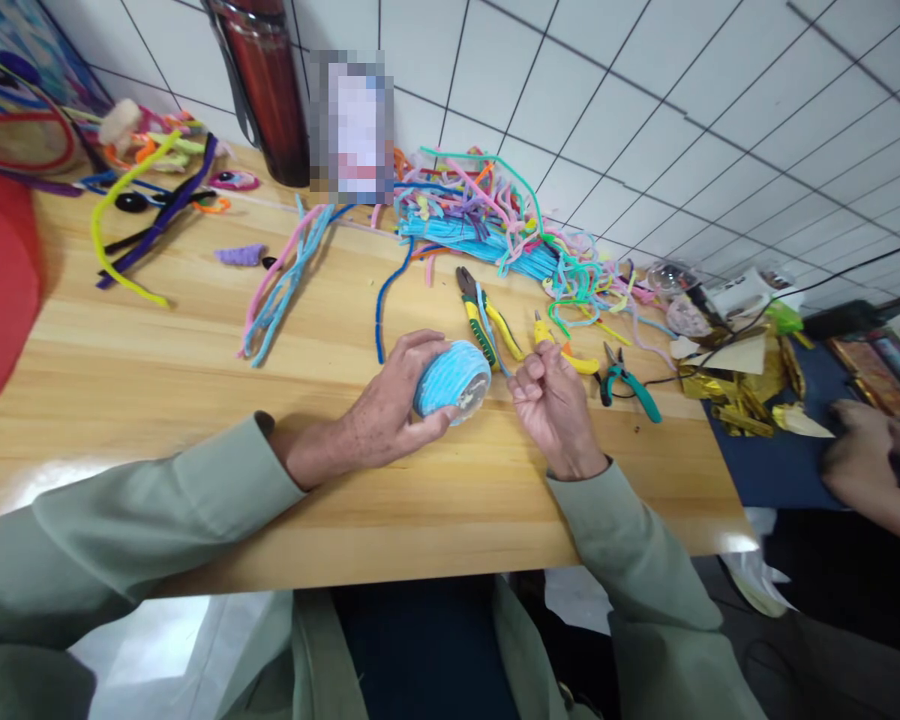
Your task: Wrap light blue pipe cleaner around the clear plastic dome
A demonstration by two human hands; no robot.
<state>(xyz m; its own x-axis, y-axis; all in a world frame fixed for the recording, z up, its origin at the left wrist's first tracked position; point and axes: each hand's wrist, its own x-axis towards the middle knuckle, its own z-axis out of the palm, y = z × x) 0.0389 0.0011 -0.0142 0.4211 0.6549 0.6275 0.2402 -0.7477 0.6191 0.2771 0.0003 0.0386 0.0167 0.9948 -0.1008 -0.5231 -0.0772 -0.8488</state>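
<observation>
My left hand (pixel 390 410) is wrapped round a blue ball (pixel 450 380) that looks wound with pipe cleaner; its right end shows a pale, clear-looking patch. Just right of the ball, my right hand (pixel 551 400) is closed in a pinch. A light blue pipe cleaner (pixel 486 318) runs from its fingers up across the green-and-yellow pliers (pixel 476 315). Beyond the right hand lie a yellow-handled tool (pixel 579 362), partly hidden by the fingers, and small teal-handled pliers (pixel 630 382). A dark blue pipe cleaner (pixel 379 310) lies behind the ball.
A heap of coloured pipe cleaners (pixel 487 220) lies along the tiled wall. Pink and blue strands (pixel 289 285) and a yellow one (pixel 105 220) lie left. A red thermos (pixel 270 90) stands at the back. Gold foil scraps (pixel 757 390) and another person's hands (pixel 866 445) are at right.
</observation>
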